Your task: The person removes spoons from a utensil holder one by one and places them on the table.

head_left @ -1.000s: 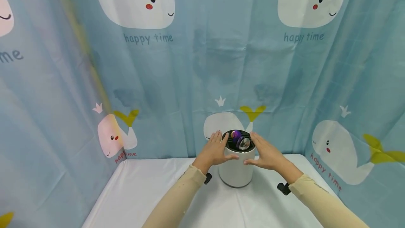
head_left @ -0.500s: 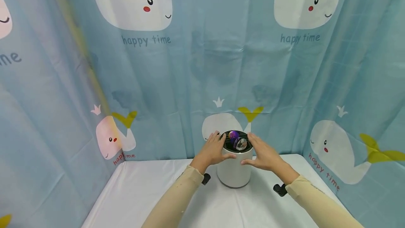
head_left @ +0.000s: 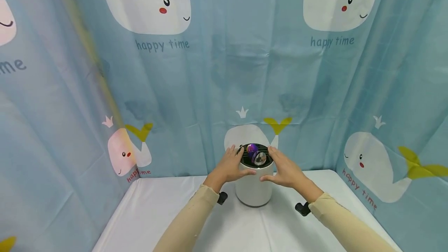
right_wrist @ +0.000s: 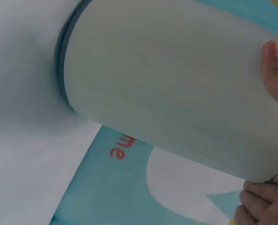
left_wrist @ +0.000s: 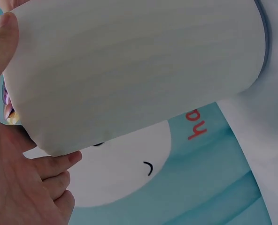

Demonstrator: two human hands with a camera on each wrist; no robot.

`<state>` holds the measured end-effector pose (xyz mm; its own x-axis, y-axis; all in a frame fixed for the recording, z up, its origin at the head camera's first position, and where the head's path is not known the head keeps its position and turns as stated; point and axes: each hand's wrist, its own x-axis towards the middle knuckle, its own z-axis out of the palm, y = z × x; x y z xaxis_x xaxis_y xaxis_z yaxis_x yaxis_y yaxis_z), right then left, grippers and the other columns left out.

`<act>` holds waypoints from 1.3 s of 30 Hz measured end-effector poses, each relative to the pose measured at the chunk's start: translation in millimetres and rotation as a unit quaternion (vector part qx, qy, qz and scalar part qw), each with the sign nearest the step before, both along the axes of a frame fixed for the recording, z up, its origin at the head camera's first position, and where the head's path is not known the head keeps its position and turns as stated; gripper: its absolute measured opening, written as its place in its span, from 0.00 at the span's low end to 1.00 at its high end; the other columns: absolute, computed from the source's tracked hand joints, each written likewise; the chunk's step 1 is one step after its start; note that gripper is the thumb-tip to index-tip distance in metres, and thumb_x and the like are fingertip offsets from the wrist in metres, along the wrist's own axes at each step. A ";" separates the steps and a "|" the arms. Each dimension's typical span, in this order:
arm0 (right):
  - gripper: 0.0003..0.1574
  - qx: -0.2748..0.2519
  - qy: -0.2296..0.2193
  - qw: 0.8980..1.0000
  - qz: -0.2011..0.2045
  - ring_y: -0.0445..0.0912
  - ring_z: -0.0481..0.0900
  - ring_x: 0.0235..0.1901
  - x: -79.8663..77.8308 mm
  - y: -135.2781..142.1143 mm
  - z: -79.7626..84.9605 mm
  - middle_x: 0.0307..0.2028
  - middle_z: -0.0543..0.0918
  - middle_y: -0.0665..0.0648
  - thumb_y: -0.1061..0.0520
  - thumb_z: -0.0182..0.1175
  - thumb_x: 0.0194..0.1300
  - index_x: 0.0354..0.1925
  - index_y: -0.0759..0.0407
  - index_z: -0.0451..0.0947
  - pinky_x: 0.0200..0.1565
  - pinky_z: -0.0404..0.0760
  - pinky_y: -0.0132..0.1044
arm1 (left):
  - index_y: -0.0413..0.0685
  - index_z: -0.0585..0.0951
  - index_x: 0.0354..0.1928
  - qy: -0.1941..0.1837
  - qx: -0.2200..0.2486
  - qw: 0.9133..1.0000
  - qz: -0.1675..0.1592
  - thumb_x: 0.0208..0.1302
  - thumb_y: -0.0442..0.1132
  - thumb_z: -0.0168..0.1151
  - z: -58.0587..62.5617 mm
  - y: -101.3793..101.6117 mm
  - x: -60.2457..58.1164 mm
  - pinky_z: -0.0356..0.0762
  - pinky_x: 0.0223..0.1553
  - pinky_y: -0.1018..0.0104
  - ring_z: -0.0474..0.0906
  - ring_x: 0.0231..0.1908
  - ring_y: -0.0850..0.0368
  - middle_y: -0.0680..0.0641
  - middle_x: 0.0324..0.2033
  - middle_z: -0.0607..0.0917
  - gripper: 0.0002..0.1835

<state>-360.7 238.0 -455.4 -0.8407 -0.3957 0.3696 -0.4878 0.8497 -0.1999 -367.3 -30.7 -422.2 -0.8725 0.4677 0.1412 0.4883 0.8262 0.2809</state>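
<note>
A white cylinder [head_left: 253,188] with a dark ring around its foot stands upright on the white-covered table. Its top is a black slatted grille [head_left: 247,162], on which lie a shiny purple, round-looking piece [head_left: 252,149] and a clear, rounded piece [head_left: 260,159]. My left hand [head_left: 227,167] grips the cylinder's upper left side, thumb across the front. On the upper right side my right hand [head_left: 286,169] holds it the same way. Both wrist views show the plain white wall between thumb and fingers; the left thumb [left_wrist: 5,42] and right thumb [right_wrist: 273,63] press on it.
White cloth covers the table [head_left: 157,209]. Light blue curtains [head_left: 245,69] printed with whales enclose the back and both sides, close behind the cylinder. A small black device [head_left: 302,209] sits at the right wrist, and another [head_left: 222,198] at the left.
Both hands and the cylinder have shifted a little to the left together. The pieces on top ride along, and the grip looks the same. The head view has also moved slightly.
</note>
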 end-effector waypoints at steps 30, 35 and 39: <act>0.83 -0.013 0.002 0.999 0.045 0.63 0.59 0.81 -9.3 -71.3 -2.6 0.83 0.58 0.68 0.19 0.73 0.55 0.85 0.67 0.52 0.71 0.75 0.63 | 0.43 0.54 0.86 0.015 0.023 0.998 0.052 0.64 0.76 0.65 -10.8 -67.4 6.5 0.52 0.82 0.35 0.45 0.84 0.33 0.33 0.83 0.56 0.63; 0.81 -0.040 -0.006 0.998 0.044 0.64 0.59 0.81 -10.1 -86.1 -1.6 0.83 0.58 0.68 0.20 0.73 0.56 0.85 0.67 0.52 0.73 0.72 0.65 | 0.45 0.55 0.87 0.019 0.023 0.998 0.058 0.64 0.76 0.65 -9.9 -80.2 6.7 0.51 0.82 0.35 0.45 0.84 0.34 0.33 0.83 0.55 0.62; 0.82 -0.045 -0.005 0.998 0.036 0.63 0.59 0.81 -8.3 -94.4 -3.1 0.83 0.58 0.68 0.20 0.74 0.55 0.85 0.66 0.52 0.72 0.73 0.64 | 0.45 0.56 0.86 0.026 0.023 0.998 0.057 0.64 0.75 0.67 -10.3 -87.4 6.2 0.50 0.82 0.36 0.47 0.84 0.34 0.32 0.83 0.57 0.61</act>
